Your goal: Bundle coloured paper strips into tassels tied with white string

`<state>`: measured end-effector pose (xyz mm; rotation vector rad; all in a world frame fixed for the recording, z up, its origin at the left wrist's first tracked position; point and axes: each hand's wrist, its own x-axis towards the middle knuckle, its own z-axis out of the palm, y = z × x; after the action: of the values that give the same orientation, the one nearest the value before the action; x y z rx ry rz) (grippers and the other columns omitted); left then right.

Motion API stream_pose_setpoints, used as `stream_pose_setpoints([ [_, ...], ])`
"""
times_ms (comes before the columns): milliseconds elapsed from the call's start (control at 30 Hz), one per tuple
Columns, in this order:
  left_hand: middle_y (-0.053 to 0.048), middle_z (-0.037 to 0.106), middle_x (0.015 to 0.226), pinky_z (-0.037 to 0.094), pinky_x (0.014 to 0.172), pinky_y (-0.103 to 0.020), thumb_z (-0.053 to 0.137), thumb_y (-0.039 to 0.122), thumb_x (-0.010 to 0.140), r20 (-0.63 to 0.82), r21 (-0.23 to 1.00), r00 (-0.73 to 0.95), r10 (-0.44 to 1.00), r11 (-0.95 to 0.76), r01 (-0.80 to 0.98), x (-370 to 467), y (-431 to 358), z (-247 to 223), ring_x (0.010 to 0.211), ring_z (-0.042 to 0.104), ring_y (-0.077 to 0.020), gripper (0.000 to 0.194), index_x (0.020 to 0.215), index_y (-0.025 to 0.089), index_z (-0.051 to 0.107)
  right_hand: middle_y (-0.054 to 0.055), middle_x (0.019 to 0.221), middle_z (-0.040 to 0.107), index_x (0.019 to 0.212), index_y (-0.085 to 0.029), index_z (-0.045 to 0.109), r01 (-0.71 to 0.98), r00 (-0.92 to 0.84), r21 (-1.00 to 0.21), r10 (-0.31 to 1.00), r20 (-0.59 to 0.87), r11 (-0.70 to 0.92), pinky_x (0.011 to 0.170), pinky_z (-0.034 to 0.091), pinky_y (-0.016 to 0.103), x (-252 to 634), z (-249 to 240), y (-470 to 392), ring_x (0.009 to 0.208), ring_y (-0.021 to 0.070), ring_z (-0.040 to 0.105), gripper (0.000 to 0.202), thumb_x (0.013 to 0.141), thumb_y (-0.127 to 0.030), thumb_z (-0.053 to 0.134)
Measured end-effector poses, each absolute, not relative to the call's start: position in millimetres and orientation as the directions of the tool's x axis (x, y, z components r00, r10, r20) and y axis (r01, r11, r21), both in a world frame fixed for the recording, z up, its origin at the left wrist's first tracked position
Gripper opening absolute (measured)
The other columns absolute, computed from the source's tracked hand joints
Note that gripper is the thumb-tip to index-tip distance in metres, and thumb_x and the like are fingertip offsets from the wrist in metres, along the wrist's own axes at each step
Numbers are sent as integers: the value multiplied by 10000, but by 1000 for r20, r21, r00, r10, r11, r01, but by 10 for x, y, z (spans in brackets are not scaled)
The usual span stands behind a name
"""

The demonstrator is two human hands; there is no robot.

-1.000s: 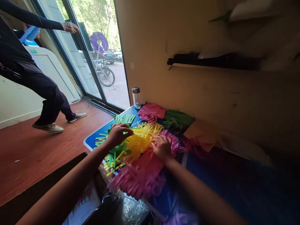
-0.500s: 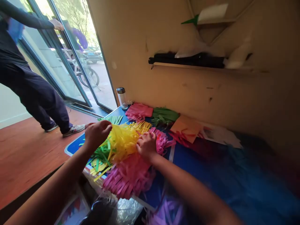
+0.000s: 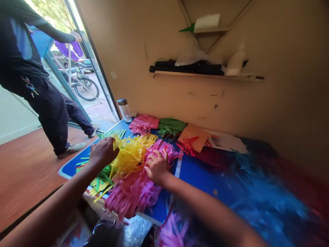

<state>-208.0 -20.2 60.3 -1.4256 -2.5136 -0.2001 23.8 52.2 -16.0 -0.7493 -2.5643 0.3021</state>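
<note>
My left hand (image 3: 105, 151) is closed, its fingertips pinching the far left corner of a bunch of yellow fringed tissue paper (image 3: 130, 154). My right hand (image 3: 158, 168) rests at the right edge of the yellow strips, fingers bent and apart over pink fringed paper (image 3: 164, 147); its palm side is hidden. Nearest me, a darker pink fringed bundle (image 3: 128, 197) hangs over the table's front edge. Green strips (image 3: 102, 176) stick out from below the yellow paper on the left.
On the blue table (image 3: 203, 175) lie a red-pink bundle (image 3: 144, 123), a green bundle (image 3: 172, 127), orange paper (image 3: 194, 137) and blue strips (image 3: 259, 199). A clear bottle (image 3: 124, 110) stands by the wall. A person (image 3: 51, 89) is at the glass door, left. A shelf (image 3: 205, 74) hangs above.
My view has shifted a little to the right. My right hand's fingers have moved onto the pink strips, and my left hand stays at the yellow paper. The person has stepped farther into the doorway.
</note>
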Motion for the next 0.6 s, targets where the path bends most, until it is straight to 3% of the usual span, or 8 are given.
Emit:
stream_pose_setpoints([
  [67, -189, 660, 1097, 434, 799, -436, 494, 334, 848, 300, 40, -524, 797, 538, 842, -2089, -203, 675, 1005, 618, -351, 360, 1110, 110, 601, 39, 1128, 708, 924, -240, 730, 452, -748, -334, 555, 364, 827, 1135, 85, 574, 392, -142, 481, 1283, 294, 433, 183, 901, -379, 614],
  [133, -129, 671, 1012, 451, 778, -403, 466, 384, 900, 322, 98, -547, 773, 547, 831, -2119, -188, 804, 919, 626, -267, 333, 1046, 128, 621, 31, 1127, 713, 904, -237, 729, 434, -744, -352, 551, 379, 829, 1137, 54, 578, 555, -130, 442, 1284, 293, 439, 180, 897, -384, 626],
  [267, -94, 673, 910, 442, 678, -343, 362, 536, 939, 436, 268, -625, 647, 570, 777, -2218, -91, 1285, 823, 619, -189, 539, 1035, 78, 629, -6, 1071, 732, 875, -255, 721, 398, -699, -426, 569, 432, 813, 1144, 39, 552, 893, -67, 346, 1249, 259, 485, 110, 874, -354, 673],
  [333, -142, 666, 1048, 411, 689, -353, 278, 540, 954, 541, 352, -650, 534, 558, 752, -2177, -21, 1612, 934, 627, -199, 632, 1171, 23, 569, -21, 1031, 740, 869, -263, 717, 380, -668, -490, 599, 440, 784, 1145, 78, 526, 1040, -14, 288, 1191, 233, 535, 70, 856, -329, 701],
  [400, -151, 604, 1233, 390, 767, -379, 206, 549, 974, 659, 381, -611, 438, 506, 774, -1997, 44, 1914, 1117, 582, -204, 644, 1301, 67, 480, -24, 1006, 744, 869, -261, 715, 350, -646, -575, 635, 423, 740, 1135, 139, 502, 1158, 38, 223, 1101, 209, 593, 52, 851, -310, 708],
  [467, -106, 615, 1225, 406, 842, -375, 238, 611, 953, 761, 330, -505, 408, 426, 842, -1669, 99, 2089, 1174, 569, -229, 625, 1301, 161, 498, -12, 985, 746, 879, -256, 721, 305, -622, -678, 679, 390, 669, 1103, 227, 475, 1253, 77, 149, 1023, 198, 628, 64, 865, -307, 685],
  [533, -76, 684, 959, 449, 791, -363, 275, 586, 950, 797, 180, -310, 518, 286, 941, -1239, 127, 2048, 968, 653, -245, 576, 1180, 164, 593, 13, 969, 742, 915, -245, 733, 216, -588, -811, 735, 337, 544, 1021, 348, 428, 1338, 94, 55, 965, 201, 643, 139, 875, -357, 661],
  [600, -26, 664, 711, 466, 740, -343, 382, 536, 928, 741, 31, -83, 666, 90, 995, -791, 103, 1774, 728, 650, -217, 467, 1066, 193, 666, 34, 987, 726, 1034, -239, 730, 53, -574, -938, 779, 252, 343, 897, 439, 368, 1416, 81, -62, 914, 200, 641, 288, 862, -459, 657],
])
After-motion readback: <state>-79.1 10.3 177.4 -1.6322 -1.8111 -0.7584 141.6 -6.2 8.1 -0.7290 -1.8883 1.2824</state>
